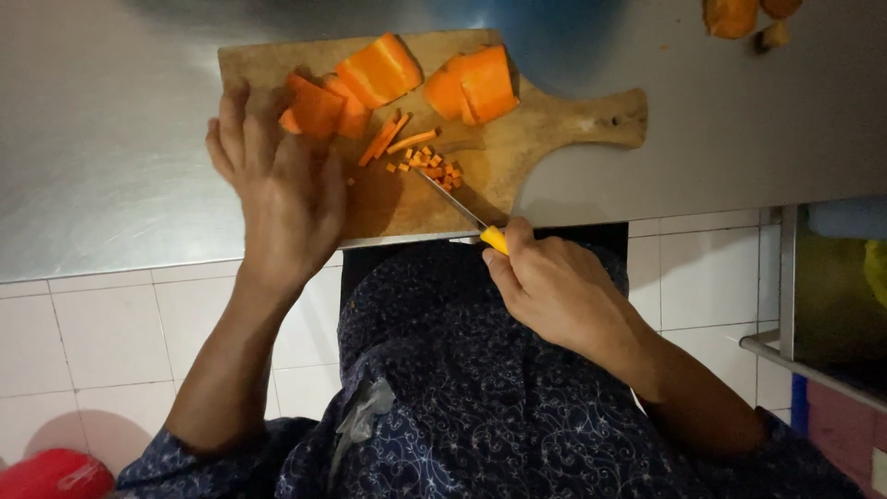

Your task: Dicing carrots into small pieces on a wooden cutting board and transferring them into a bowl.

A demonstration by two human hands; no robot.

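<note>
Head view, from the left: a red rounded thing (54,474) sits low in the corner on the white tiled floor (111,333), and above it runs the grey metal counter (102,120). The left hand (277,180) lies palm down on the left part of the wooden cutting board (517,139), fingers spread and slightly bent, their tips touching the nearest orange chunk (316,106), holding it down rather than gripping it. Just beside that chunk lie more big orange pieces: a wedge (379,69) near the top edge and a block (476,85) further right. Below them on the board are a few thin orange sticks (393,139) and a small heap of tiny orange cubes (432,166). The knife (453,203) has its blade tip resting among the cubes and slants down to a yellow handle at the board's near edge. The right hand (554,291) is closed around that handle, fingers curled tight. The board's handle, with a hole, points right. At the top right edge of the counter lie more orange pieces (739,17), well apart from the board. Below, a dark blue patterned shirt (480,416) fills the foreground
</note>
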